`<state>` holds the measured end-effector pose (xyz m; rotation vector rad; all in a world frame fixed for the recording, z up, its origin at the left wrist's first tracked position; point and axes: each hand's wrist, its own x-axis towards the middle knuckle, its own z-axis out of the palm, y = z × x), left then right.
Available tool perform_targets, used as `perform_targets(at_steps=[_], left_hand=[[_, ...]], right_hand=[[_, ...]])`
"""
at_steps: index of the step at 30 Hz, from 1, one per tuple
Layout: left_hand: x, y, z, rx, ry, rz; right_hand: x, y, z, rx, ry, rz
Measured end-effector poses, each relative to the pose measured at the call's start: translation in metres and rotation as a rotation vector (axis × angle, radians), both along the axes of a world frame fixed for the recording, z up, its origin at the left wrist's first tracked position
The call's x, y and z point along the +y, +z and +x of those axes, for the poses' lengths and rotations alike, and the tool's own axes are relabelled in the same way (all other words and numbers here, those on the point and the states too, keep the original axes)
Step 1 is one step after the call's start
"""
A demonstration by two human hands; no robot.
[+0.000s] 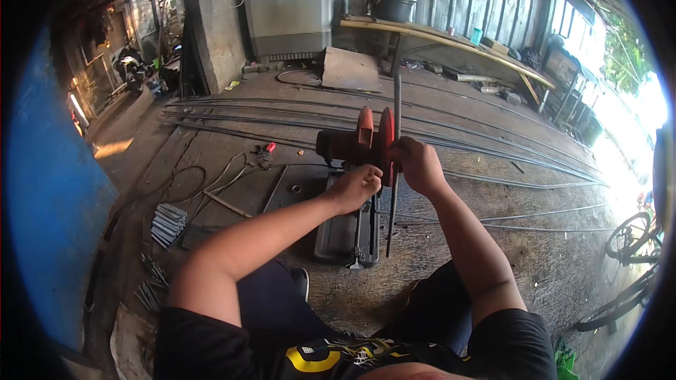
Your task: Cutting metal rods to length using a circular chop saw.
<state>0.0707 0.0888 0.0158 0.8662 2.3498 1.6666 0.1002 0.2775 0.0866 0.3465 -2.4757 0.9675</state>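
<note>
A red cut-off saw [345, 146] on a dark base [340, 233] stands on the floor before me. A long grey metal bar [397, 102] runs lengthwise along the right side of its red guard. My right hand [420, 163] is closed round the middle of the bar, right beside the guard. My left hand [356, 188] is over the saw's base, just below the red body, with its fingers curled together. Whatever those fingers hold, if anything, is hidden.
Long thin metal rods [493, 149] lie across the floor behind the saw. Bundles of short cut rods [168, 224] lie at the left, near a cable [224, 176]. A blue panel [53, 190] stands far left, a bicycle [629, 236] at right, a wooden bench [451, 39] along the back wall.
</note>
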Motion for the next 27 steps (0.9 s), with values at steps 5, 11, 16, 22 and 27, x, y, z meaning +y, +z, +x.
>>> perform_targets(at_steps=[5, 11, 16, 22, 27], left_hand=[[0.003, -0.011, 0.005, 0.068, -0.364, -0.213], [0.025, -0.022, -0.004, -0.15, -0.41, -0.006], [0.025, -0.026, -0.011, 0.056, -0.407, -0.065], [0.022, -0.033, -0.012, 0.129, -0.318, -0.008], [0.013, -0.021, 0.0, 0.18, -0.252, -0.102]], right_hand=[[0.003, -0.004, -0.004, -0.204, 0.159, -0.203], [0.013, -0.003, 0.003, -0.316, 0.246, -0.352], [0.012, -0.005, 0.007, -0.401, 0.307, -0.411], [0.011, -0.023, 0.004, -0.344, 0.414, -0.552], [0.005, -0.018, 0.01, -0.436, 0.404, -0.754]])
